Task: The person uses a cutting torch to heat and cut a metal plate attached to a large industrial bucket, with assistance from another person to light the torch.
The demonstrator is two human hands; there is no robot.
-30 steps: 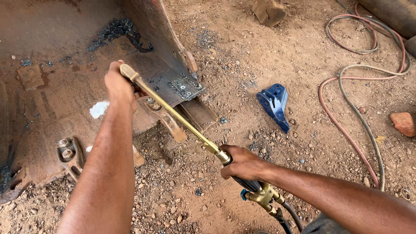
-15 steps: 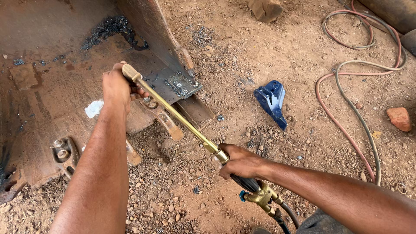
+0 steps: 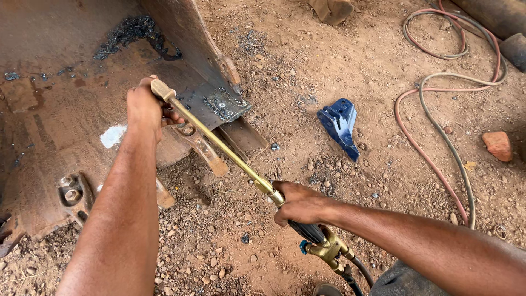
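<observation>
Head view: both hands grip the brass torch, left hand closed at its tip over the rusty bucket, right hand around its handle, aiming it.

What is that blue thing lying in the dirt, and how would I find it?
Start at the big rusty excavator bucket on the left, then look right past the brass cutting torch to the open reddish dirt. There lies a small blue metal bracket, short of the red and green hoses. It is the only blue thing among brown stones and rust.
</observation>
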